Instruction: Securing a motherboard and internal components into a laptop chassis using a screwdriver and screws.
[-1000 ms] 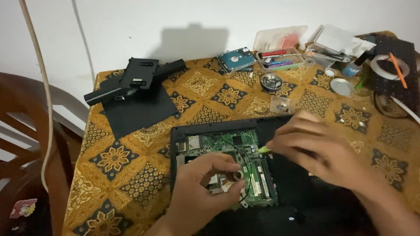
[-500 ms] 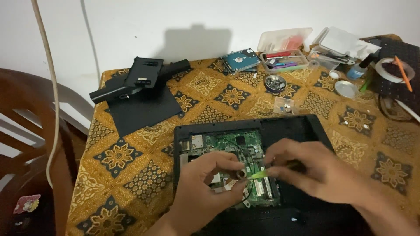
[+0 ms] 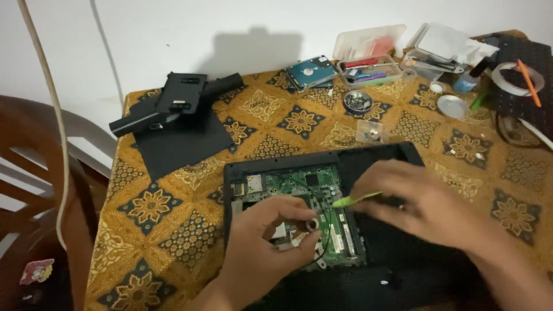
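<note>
Both hands work over the opened black laptop at the table's near edge: left hand pinches a small ring-shaped part, right hand grips a green pry tool at the green circuit board.

One head-worn camera looks steeply down, close over the table, facing the wall.

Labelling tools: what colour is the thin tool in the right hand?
Bright yellow-green. The thin tool shows in the head view, held by the right hand over the green circuit board.
</note>
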